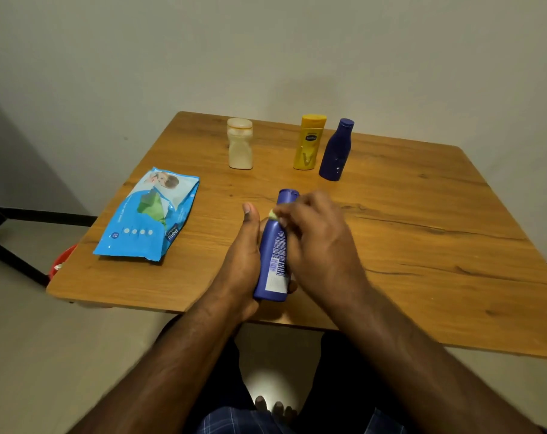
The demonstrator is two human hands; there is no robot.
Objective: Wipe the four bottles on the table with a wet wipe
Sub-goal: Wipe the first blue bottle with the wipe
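My left hand (241, 264) grips a tall blue bottle (273, 261) from below and the left, tilted with its cap pointing away from me. My right hand (319, 242) lies over the bottle's right side and pinches a small pale wet wipe (273, 214) against its shoulder. At the back of the wooden table (422, 245) stand three more bottles: a cream one (240, 144), a yellow one (309, 142) and a dark blue one (336, 151).
A blue pack of wet wipes (148, 217) lies flat on the table's left side. A red object (61, 261) shows under the left edge. A black frame (22, 233) stands on the floor at the left. A wall is close behind the table.
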